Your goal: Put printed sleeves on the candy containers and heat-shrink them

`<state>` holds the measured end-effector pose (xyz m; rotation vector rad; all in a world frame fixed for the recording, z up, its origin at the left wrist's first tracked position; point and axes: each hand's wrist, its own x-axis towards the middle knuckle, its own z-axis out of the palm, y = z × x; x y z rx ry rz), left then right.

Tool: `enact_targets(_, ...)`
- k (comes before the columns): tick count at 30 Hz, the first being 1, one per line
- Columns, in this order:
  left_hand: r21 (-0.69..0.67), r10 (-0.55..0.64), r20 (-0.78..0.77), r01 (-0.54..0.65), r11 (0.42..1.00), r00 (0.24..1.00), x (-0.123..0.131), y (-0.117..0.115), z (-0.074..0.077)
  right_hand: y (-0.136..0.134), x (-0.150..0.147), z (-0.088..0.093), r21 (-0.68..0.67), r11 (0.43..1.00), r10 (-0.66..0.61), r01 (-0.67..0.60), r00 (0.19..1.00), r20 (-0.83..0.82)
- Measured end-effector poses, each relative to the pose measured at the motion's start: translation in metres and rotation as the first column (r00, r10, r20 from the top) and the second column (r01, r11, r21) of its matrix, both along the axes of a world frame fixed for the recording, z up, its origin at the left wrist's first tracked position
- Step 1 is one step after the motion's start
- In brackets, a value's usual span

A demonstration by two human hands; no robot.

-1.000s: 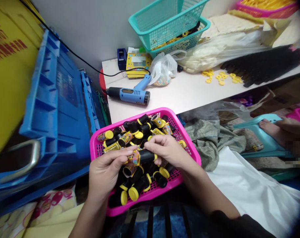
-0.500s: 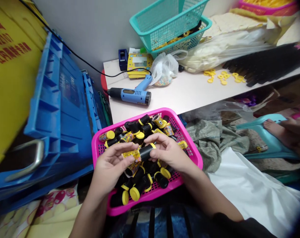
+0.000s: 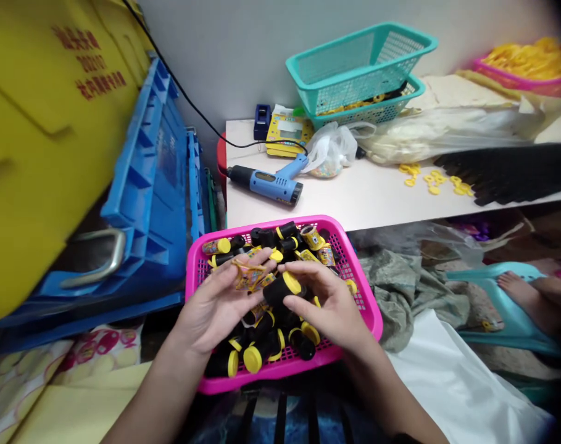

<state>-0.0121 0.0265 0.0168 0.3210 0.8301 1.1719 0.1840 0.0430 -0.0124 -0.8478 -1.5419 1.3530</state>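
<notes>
Above a pink basket point(image 3: 375, 317), my right hand point(image 3: 329, 302) grips a small black bottle point(image 3: 276, 291) by its yellow-capped end, thumb on the near side. My left hand point(image 3: 210, 302) is turned palm up, with a thin yellow printed sleeve point(image 3: 249, 275) held at its fingers, crumpled and apart from the bottle. The left thumb reaches toward the bottle's lower end; whether it touches I cannot tell. Beneath both hands the basket is full of black bottles with yellow caps, some wearing printed sleeves. The hands hide part of this pile.
A blue heat gun point(image 3: 273, 187) lies on the white table point(image 3: 354, 203), its cord running up left. Behind it are stacked teal baskets point(image 3: 363, 77) and a plastic bag point(image 3: 331, 148). Blue crates point(image 3: 144, 172) stand at left. Another person's foot point(image 3: 516, 287) rests on a teal stool at right.
The printed sleeve has come away from the black bottle and is now in my left hand. My right hand has tilted the bottle, turning its yellow cap toward me. The camera view has shifted left.
</notes>
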Motion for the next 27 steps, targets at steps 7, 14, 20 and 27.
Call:
enact_targets(7,-0.009,-0.019,0.022,0.019,1.000,1.000,0.025,-0.003,-0.001,0.000,-0.011,-0.001,0.413,0.907,-0.215,0.084,0.935,0.281)
enact_targets(14,-0.026,-0.022,-0.050,0.021,0.999,0.999,0.026,-0.006,0.003,0.011,-0.007,0.024,0.543,0.834,-0.304,0.094,0.900,0.311)
enact_targets(20,0.020,-0.023,-0.198,0.028,0.999,0.980,0.028,-0.005,-0.001,0.021,-0.013,0.034,0.655,0.755,-0.298,-0.012,0.884,0.359)
enact_targets(27,0.181,0.094,-0.467,-0.009,0.984,0.879,0.026,-0.001,-0.007,0.020,-0.014,0.038,0.700,0.714,-0.346,0.008,0.874,0.342)
